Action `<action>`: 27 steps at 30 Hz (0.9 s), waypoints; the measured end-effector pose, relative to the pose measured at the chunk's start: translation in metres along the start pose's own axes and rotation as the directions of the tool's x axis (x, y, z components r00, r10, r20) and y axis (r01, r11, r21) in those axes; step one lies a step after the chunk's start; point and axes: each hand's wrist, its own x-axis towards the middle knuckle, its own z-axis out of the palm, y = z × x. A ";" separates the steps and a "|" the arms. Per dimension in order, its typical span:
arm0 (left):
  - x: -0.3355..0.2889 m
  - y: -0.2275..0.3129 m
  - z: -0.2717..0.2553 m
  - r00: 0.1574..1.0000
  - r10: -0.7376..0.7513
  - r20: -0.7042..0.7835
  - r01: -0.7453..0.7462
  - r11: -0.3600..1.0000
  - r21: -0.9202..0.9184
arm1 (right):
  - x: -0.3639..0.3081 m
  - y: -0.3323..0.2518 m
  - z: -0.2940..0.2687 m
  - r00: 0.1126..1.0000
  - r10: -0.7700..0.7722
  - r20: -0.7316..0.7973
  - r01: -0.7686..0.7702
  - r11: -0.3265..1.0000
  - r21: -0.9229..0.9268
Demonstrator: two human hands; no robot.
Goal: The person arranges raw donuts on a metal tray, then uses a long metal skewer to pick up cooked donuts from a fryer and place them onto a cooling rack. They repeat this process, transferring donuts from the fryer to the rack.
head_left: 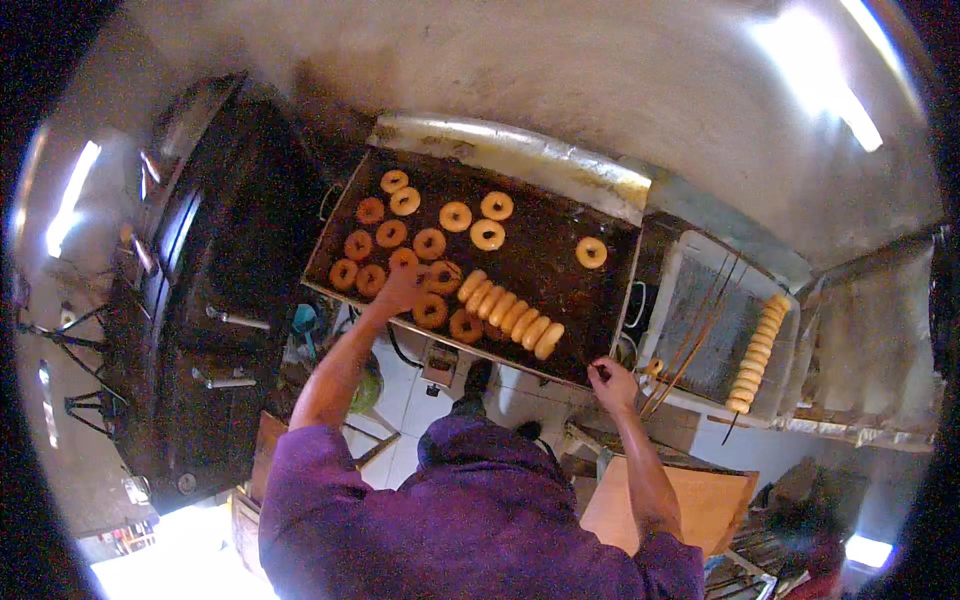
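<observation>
My right hand (pixel 614 387) is closed at the near right corner of the pan, pinching the end of a thin dark stick. From it the stick runs toward a slanting row of pale ring doughnuts (pixel 510 316), packed side by side as if threaded on it. Over the left part of the pan, my left hand (pixel 402 288) reaches with fingers stretched out, just beside browned doughnuts (pixel 430 310). Whether its fingertips touch one is hard to see. Paler doughnuts (pixel 455 216) lie farther back in the dark rectangular pan (pixel 560 215), with a single doughnut (pixel 591 252) at the right.
Right of the pan stands a pale tray (pixel 690 290) bearing another threaded row of doughnuts (pixel 757 355) and long thin sticks (pixel 695 345). A large black oven-like unit (pixel 235 290) rises at the left. A wooden board (pixel 665 500) lies near my right forearm. Behind the pan is a wall.
</observation>
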 end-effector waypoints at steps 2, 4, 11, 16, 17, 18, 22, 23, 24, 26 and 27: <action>-0.005 0.019 0.027 0.965 -0.161 0.207 0.156 0.987 0.042 | -0.009 -0.002 -0.025 0.998 0.045 0.050 -0.043 0.998 -0.056; 0.006 0.024 0.035 0.880 -0.297 0.371 0.296 0.953 0.061 | -0.022 -0.011 -0.049 0.995 0.065 0.081 -0.046 0.975 -0.217; 0.005 -0.103 0.062 0.886 -0.362 0.289 0.408 0.906 -0.115 | 0.017 0.000 0.008 0.994 -0.110 0.004 0.109 0.987 -0.117; 0.058 -0.099 -0.003 0.964 -0.166 0.207 0.223 0.930 -0.292 | 0.036 0.022 0.063 0.975 -0.143 -0.168 0.176 0.964 0.200; 0.069 -0.091 -0.022 0.948 -0.201 0.245 0.280 0.894 -0.349 | 0.039 0.025 0.070 0.965 -0.168 -0.203 0.218 0.942 0.255; 0.078 -0.083 -0.038 0.929 -0.233 0.286 0.339 0.847 -0.409 | 0.041 0.027 0.073 0.952 -0.192 -0.237 0.259 0.919 0.298; 0.096 0.011 -0.110 0.987 -0.057 0.149 0.113 0.908 -0.403 | 0.036 -0.011 0.046 0.986 -0.033 -0.161 0.102 0.890 0.445; 0.104 0.014 -0.099 0.993 0.018 0.119 0.026 0.934 -0.357 | 0.042 -0.009 0.053 0.981 -0.028 -0.194 0.111 0.894 0.434; 0.113 0.017 -0.086 0.991 0.098 0.090 -0.065 0.948 -0.310 | 0.041 -0.007 0.060 0.973 -0.022 -0.229 0.119 0.899 0.422; 0.103 -0.018 -0.025 0.996 0.071 0.057 -0.057 0.975 -0.215 | 0.037 -0.028 0.052 0.986 0.136 -0.100 -0.112 0.970 0.217; 0.109 -0.007 -0.003 0.992 0.123 0.001 -0.119 0.964 -0.237 | 0.028 -0.024 0.046 0.981 0.172 -0.086 -0.161 0.979 0.123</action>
